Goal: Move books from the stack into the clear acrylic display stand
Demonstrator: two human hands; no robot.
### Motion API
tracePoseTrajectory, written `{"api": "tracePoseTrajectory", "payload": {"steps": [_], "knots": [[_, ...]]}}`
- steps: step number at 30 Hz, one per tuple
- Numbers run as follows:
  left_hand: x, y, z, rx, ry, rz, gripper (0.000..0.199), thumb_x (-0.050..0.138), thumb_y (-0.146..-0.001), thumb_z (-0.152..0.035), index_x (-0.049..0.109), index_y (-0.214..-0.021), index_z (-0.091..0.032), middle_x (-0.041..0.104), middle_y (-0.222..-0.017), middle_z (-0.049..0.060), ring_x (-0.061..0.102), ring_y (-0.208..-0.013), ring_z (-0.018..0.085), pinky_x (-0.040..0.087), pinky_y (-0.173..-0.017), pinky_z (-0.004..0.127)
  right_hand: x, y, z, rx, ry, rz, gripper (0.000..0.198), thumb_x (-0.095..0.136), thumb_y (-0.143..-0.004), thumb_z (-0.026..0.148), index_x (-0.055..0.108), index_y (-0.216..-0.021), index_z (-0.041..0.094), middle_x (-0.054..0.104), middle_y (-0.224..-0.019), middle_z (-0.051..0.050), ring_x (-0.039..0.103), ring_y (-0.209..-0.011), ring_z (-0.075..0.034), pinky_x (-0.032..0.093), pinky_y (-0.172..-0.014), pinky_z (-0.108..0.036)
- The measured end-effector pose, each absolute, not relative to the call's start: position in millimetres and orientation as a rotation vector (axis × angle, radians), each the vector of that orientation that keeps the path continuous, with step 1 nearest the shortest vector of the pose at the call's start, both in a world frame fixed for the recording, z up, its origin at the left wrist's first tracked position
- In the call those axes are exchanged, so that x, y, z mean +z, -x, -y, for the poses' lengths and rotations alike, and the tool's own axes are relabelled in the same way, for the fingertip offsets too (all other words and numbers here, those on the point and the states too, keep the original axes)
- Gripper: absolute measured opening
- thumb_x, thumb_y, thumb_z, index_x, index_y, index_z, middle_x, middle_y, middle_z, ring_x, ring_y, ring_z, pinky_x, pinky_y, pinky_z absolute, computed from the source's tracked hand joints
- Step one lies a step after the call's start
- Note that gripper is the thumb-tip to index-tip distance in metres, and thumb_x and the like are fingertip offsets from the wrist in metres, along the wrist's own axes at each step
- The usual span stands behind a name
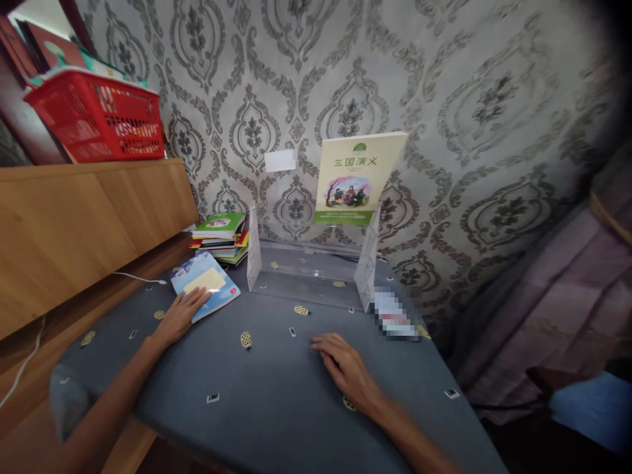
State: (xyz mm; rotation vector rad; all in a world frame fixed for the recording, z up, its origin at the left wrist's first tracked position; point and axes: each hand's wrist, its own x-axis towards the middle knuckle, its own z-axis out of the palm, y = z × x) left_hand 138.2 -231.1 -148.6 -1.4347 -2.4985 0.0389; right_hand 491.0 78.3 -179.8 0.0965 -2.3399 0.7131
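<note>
My left hand (187,311) lies with its fingers stretched out on the cover of a light blue book (220,304) at the left of the table. On the dark blue tablecloth (266,388), right of the middle, rests my right hand (348,372), fingers extended and nothing held. A clear plastic rack (309,289) stands beyond both hands, against the wall. Upright at its upper right is a cream and green book (351,168) with a picture of figures on its cover. Behind the blue book sits a stack of books (220,238), a green one on top.
A red basket (111,118) stands on a wooden cabinet (89,210) at the left. A white cable (141,278) lies beside the cabinet. Right of the rack is a blurred-out flat item (394,315). A purple curtain (538,316) hangs at the right.
</note>
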Motion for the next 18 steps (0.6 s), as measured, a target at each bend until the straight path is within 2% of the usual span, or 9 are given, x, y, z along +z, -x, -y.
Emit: {"api": "tracePoseTrajectory", "payload": {"steps": [4,11,14,18], "knots": [[-153.0,-163.1,246.6,-0.019,1.474,2.58,0.096,0.04,-0.065,0.002,0.037,-0.156,-0.028,0.041,-0.16,0.006,0.034,-0.151,0.022,0.03,-0.121,0.053,-176.3,-490.6,-77.4,0.708,-0.122,2.387,0.029,0.045,-0.097,0.01,0.07,-0.105,0.022,0.075,-0.105,-0.009,0.07,-0.102,-0.023,0.059,-0.089,-0.042],[-157.3,-216.2,245.8,-0.145,1.453,2.598,0.079,0.038,-0.078,-0.004,0.044,-0.152,-0.029,0.045,-0.157,0.005,0.038,-0.148,0.025,0.03,-0.121,0.055,-177.0,-488.7,-73.2,0.689,-0.133,2.441,0.028,0.044,-0.097,0.009,0.07,-0.102,0.02,0.073,-0.104,-0.01,0.068,-0.1,-0.023,0.059,-0.088,-0.042],[-161.1,-248.4,240.0,-0.149,1.57,2.585,0.083,0.038,-0.075,-0.003,0.042,-0.154,-0.029,0.04,-0.16,0.004,0.034,-0.15,0.026,0.027,-0.122,0.055,-176.9,-489.0,-70.5,0.666,-0.142,2.462,0.027,0.045,-0.097,0.009,0.069,-0.104,0.019,0.072,-0.104,-0.009,0.066,-0.099,-0.023,0.059,-0.088,-0.041],[-169.0,-302.5,223.9,-0.152,1.77,2.526,0.091,0.041,-0.073,-0.002,0.032,-0.158,-0.033,0.03,-0.165,0.004,0.029,-0.153,0.028,0.024,-0.123,0.057,-171.7,-489.5,-65.2,0.674,-0.128,2.451,0.028,0.043,-0.099,0.012,0.068,-0.111,0.018,0.071,-0.108,-0.011,0.064,-0.103,-0.023,0.057,-0.093,-0.043]]}}
